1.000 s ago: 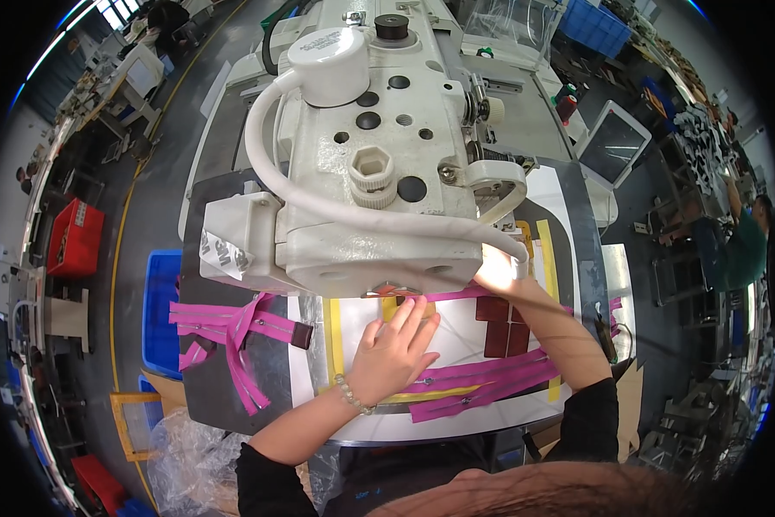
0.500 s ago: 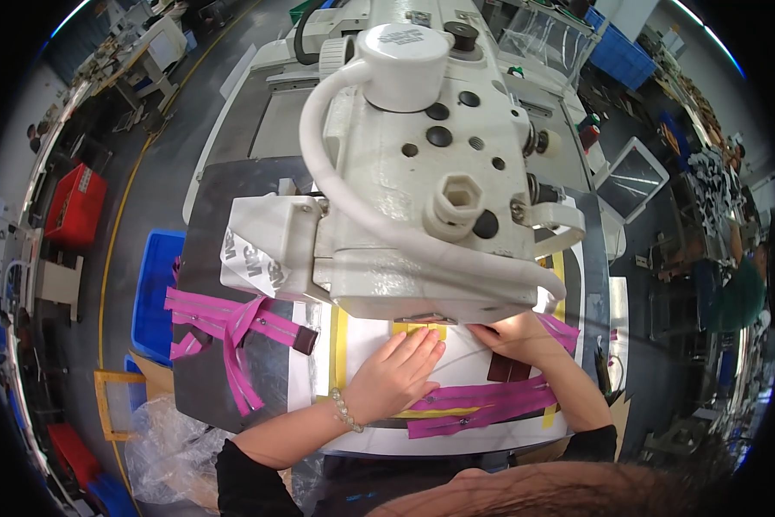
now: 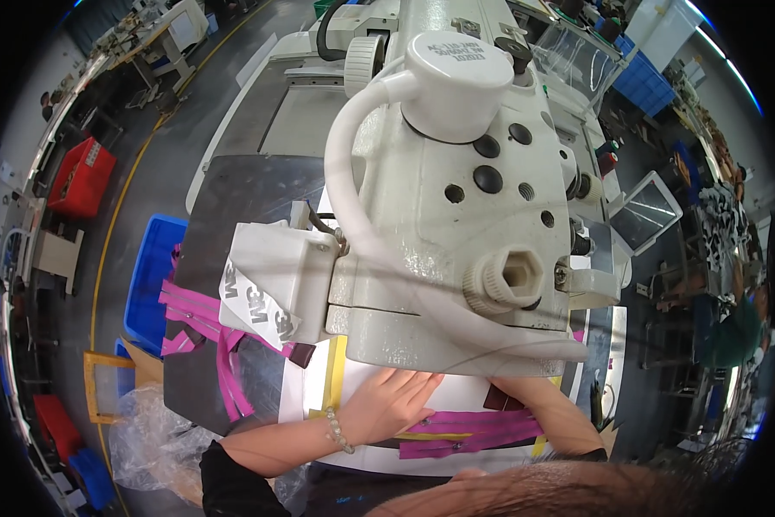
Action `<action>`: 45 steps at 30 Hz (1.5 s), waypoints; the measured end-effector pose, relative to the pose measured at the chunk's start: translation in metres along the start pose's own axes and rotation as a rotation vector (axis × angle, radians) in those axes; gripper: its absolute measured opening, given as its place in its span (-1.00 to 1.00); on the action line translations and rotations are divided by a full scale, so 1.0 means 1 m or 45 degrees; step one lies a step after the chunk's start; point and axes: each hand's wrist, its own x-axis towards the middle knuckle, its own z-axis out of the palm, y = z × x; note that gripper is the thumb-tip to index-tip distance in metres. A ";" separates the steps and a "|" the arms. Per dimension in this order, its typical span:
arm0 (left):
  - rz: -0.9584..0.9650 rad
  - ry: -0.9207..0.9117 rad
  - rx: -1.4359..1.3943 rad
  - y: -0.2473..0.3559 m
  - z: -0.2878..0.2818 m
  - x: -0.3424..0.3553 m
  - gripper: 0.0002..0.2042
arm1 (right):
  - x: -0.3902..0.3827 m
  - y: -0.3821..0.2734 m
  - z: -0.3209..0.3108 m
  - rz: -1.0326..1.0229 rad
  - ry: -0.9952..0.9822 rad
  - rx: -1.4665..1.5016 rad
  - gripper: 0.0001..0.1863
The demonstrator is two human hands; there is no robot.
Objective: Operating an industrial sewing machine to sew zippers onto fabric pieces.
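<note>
My left hand, with a beaded bracelet at the wrist, lies flat on a white sheet, fingers stretched out. Its fingertips meet the lower edge of the white sewing machine head. My right hand reaches under the same head from the right, and its fingers are hidden there. Between my hands and my body lie magenta zipper strips with metal-coloured teeth. A dark brown piece sits beside my right hand, partly covered. Yellow tape runs along the sheet's left side.
More magenta zipper strips lie at the left of the dark machine table. A blue bin and clear plastic bags stand beside it. A thick white hose curves over the machine head. A framed clear panel is at right.
The view has shifted, so the machine head looks larger and lower and now covers my right fingers. My left hand still lies flat on the sheet.
</note>
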 end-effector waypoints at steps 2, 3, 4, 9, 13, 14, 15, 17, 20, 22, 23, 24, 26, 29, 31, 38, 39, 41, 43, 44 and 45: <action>-0.008 0.014 0.009 0.001 0.001 -0.001 -0.47 | 0.001 0.001 0.001 -0.005 0.002 0.038 -0.70; -0.015 0.025 0.014 0.001 0.002 -0.002 -0.49 | 0.002 -0.001 0.001 -0.033 0.016 0.003 -0.69; -0.020 0.024 0.014 0.001 0.003 -0.003 -0.49 | 0.004 -0.004 0.000 -0.061 0.031 -0.031 -0.69; -0.020 0.098 0.028 0.001 0.005 -0.004 -0.57 | 0.012 -0.008 -0.009 -0.166 0.072 -0.073 -0.67; -0.031 0.052 -0.083 -0.002 0.018 -0.008 -0.64 | 0.008 0.003 0.003 -0.271 0.131 -0.138 -0.66; -0.012 0.026 -0.093 -0.002 0.021 -0.010 -0.68 | 0.005 0.004 0.004 -0.261 0.136 -0.138 -0.66; 0.004 -0.002 -0.100 -0.003 0.020 -0.010 -0.72 | 0.007 0.003 0.002 -0.256 0.120 -0.189 -0.66; 0.033 -0.029 -0.103 -0.004 0.017 -0.010 -0.74 | 0.008 0.001 0.001 -0.243 0.109 -0.238 -0.66; -0.027 -0.056 -0.242 -0.002 0.009 -0.007 -0.78 | 0.011 0.002 -0.002 -0.250 0.101 -0.182 -0.66; -0.104 -0.062 -0.388 -0.001 0.010 -0.005 -0.79 | 0.013 0.003 -0.004 -0.271 0.133 -0.189 -0.65; -0.122 -0.099 -0.427 -0.001 0.013 -0.003 -0.76 | 0.012 0.003 -0.006 -0.271 0.134 -0.190 -0.65; -0.160 -0.139 -0.457 -0.001 0.014 -0.006 -0.72 | 0.013 0.002 -0.005 -0.274 0.151 -0.174 -0.65; -0.171 -0.114 -0.401 -0.001 0.017 -0.010 -0.70 | 0.015 0.004 0.000 -0.291 0.169 -0.140 -0.66; -0.110 -0.017 -0.284 -0.001 0.024 -0.012 -0.64 | 0.017 0.001 -0.002 -0.299 0.180 -0.151 -0.66; -0.076 0.046 -0.203 -0.001 0.030 -0.014 -0.60 | 0.023 -0.004 -0.009 -0.279 0.129 -0.050 -0.67; 0.090 0.256 0.055 -0.001 0.040 -0.013 -0.46 | 0.016 0.000 -0.007 -0.263 0.072 -0.030 -0.68; 0.114 0.279 0.094 0.000 0.040 -0.013 -0.44 | 0.018 0.000 -0.003 -0.288 0.092 -0.027 -0.67; 0.044 0.117 -0.132 -0.004 0.025 -0.005 -0.49 | 0.022 0.000 0.002 -0.317 0.134 -0.034 -0.67; -0.019 -0.060 -0.340 -0.003 0.018 -0.009 -0.53 | 0.028 -0.005 0.006 -0.344 0.195 -0.041 -0.66; 0.012 -0.035 -0.065 0.000 0.027 -0.012 -0.55 | 0.028 -0.007 0.001 -0.333 0.222 -0.084 -0.66; 0.044 0.001 0.211 0.000 0.036 -0.016 -0.57 | 0.028 -0.010 -0.003 -0.295 0.232 -0.121 -0.66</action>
